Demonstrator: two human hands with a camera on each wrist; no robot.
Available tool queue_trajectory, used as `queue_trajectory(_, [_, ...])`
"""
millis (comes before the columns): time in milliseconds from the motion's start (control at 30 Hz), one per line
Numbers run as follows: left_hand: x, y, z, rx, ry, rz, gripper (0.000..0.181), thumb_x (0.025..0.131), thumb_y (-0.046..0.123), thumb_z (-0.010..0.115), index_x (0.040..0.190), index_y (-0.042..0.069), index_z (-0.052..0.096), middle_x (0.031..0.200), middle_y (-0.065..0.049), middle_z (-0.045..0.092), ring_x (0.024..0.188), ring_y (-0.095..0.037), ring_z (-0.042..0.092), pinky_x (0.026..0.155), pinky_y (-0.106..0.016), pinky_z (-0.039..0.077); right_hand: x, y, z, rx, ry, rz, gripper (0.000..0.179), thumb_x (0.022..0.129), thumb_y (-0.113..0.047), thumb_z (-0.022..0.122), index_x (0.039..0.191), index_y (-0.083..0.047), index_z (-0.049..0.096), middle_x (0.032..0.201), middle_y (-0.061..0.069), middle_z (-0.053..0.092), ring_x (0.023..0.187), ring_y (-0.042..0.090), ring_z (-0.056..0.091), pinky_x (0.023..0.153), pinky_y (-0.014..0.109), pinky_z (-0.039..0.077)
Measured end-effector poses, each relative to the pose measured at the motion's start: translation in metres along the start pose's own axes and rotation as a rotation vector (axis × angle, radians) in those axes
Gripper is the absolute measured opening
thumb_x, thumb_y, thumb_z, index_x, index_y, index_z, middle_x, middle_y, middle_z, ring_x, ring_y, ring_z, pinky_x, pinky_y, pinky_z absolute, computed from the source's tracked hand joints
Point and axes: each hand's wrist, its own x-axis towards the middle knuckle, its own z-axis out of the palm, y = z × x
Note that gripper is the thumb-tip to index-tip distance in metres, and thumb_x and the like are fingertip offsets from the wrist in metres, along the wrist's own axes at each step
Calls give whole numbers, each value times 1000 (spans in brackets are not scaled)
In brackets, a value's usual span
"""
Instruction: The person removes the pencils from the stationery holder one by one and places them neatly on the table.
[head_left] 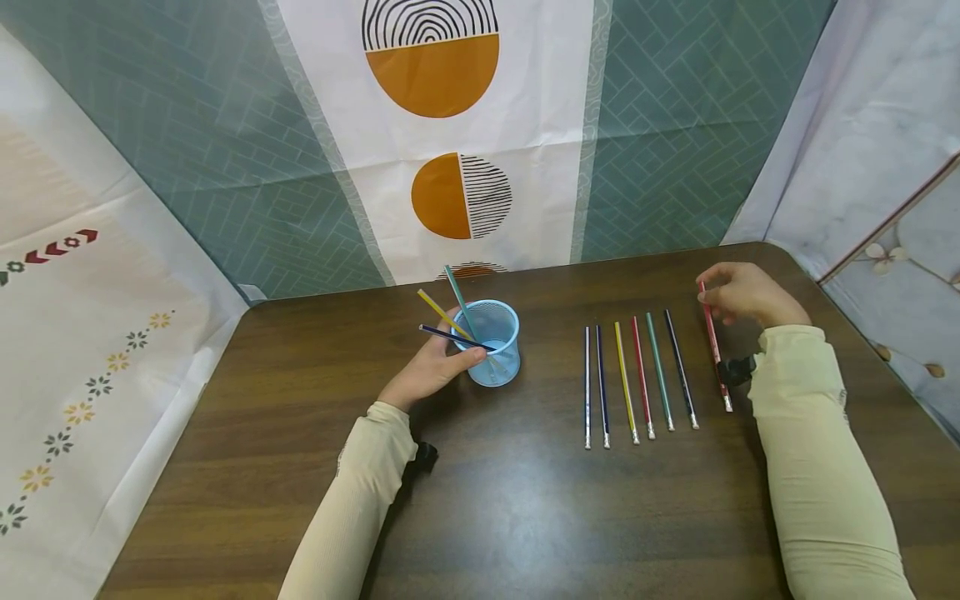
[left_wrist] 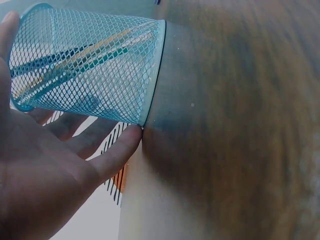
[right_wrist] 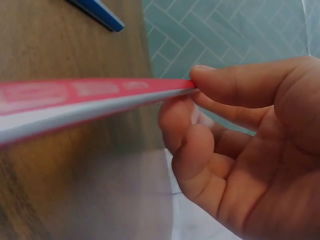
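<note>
My left hand (head_left: 431,371) holds a light blue mesh pencil cup (head_left: 501,372) upright on the table, thumb on the near side and fingers around its left and far side. In the left wrist view, the fingers curve along the mesh cup (left_wrist: 125,75). Leaning inside it are a green pencil (head_left: 454,287), a yellow pencil (head_left: 435,305) and a dark blue pencil (head_left: 442,335). Far to the right, my right hand (head_left: 750,293) pinches a red pencil (head_left: 713,342) by its far end between thumb and fingers. The right wrist view shows that red pencil (right_wrist: 100,95) close up.
Left of the red pencil lies a row of several pencils with their eraser ends toward me, among them a white-and-blue pencil (head_left: 588,383), a yellow pencil (head_left: 626,375) and a dark pencil (head_left: 678,362). The wooden table (head_left: 480,517) meets a patterned cloth (head_left: 285,208) behind.
</note>
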Motion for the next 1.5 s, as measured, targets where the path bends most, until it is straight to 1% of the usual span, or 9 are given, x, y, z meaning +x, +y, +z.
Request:
queue_trajectory(167, [0,1,0,9,0,-16,70,95,18,63,150,5,22,138,-28,41,126,-38,38,104,-59,28,3,6,2,1,-58,35,35,93,-4,56,121,12,45,81,7,62,68,21,59,55,34,50])
queue_trajectory(333, [0,1,0,26,4,-40,70,96,19,62,151,7,21,139,-27,40,127,-38,38,104,-60,27,4,10,3,-1,-68,63,33,92,-4,59,118,12,45,79,6,62,67,20,58,56,34,51])
queue_trajectory(467, [0,3,0,32,7,-54,70,96,18,62,151,7,20,139,-27,40,127,-38,38,104,-60,27,6,12,4,2,-68,69,31,92,-3,58,116,13,45,80,7,62,66,21,59,57,35,53])
queue_trajectory(767, [-1,4,0,26,3,-29,69,96,16,61,151,6,20,139,-28,40,127,-38,37,105,-59,26,7,13,6,23,-72,75,29,91,-1,59,113,13,46,76,7,61,64,20,59,56,34,53])
queue_trajectory(1067, [-1,3,0,29,3,-30,70,96,17,62,151,5,20,139,-28,40,129,-38,36,105,-59,26,8,15,7,31,-88,89,31,91,-1,59,115,13,44,78,7,61,65,21,58,57,35,52])
queue_trajectory(1267, [-1,3,0,30,1,-28,70,96,19,62,150,5,21,139,-28,39,129,-38,36,105,-60,26,6,13,7,8,-99,107,37,90,-1,59,120,12,41,82,11,62,67,23,58,58,36,52])
queue_trajectory(1500, [-1,4,0,27,-2,-26,70,96,21,62,151,6,21,140,-27,39,129,-37,36,104,-59,27,3,6,4,-18,-86,107,37,90,0,58,119,12,40,76,12,58,64,21,57,55,34,52])
